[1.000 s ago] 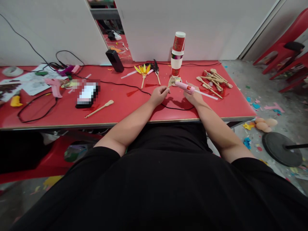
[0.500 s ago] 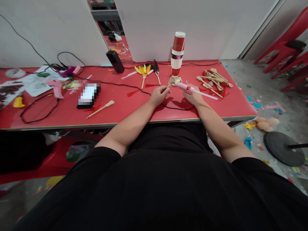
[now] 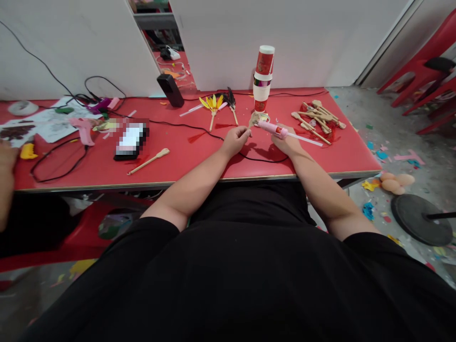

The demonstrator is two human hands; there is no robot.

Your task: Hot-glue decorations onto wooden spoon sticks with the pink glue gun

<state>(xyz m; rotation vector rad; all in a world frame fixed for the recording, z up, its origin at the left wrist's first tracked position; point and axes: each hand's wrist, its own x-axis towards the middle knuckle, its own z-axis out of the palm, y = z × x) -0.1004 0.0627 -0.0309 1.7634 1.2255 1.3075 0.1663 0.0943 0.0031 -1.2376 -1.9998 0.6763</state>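
My right hand (image 3: pixel 284 141) is closed around a pink hot glue gun (image 3: pixel 273 128), with a clear glue stick (image 3: pixel 305 139) jutting from its back end. The gun's nozzle points left at the flat head of a wooden fan handle (image 3: pixel 252 123), which my left hand (image 3: pixel 237 140) pinches between thumb and fingers. Whether the nozzle touches the wood cannot be made out. Just behind lies a small round roll (image 3: pixel 262 117), partly hidden by the gun. Beyond my left hand lie a yellow feather fan (image 3: pixel 213 107) and a black feather fan (image 3: pixel 231 105).
Stacked paper cups (image 3: pixel 262 78) stand against the wall. Wooden handles with red tassels (image 3: pixel 318 118) are piled right; a single handle (image 3: pixel 149 161) lies left. Also left are a phone (image 3: pixel 130 140), another pink glue gun (image 3: pixel 83 130) and cords. A co-worker's arm (image 3: pixel 6 175) is at the left edge.
The co-worker's hand and forearm have come further into view at the left edge. My own hands, the glue gun and the handle stay almost where they were.
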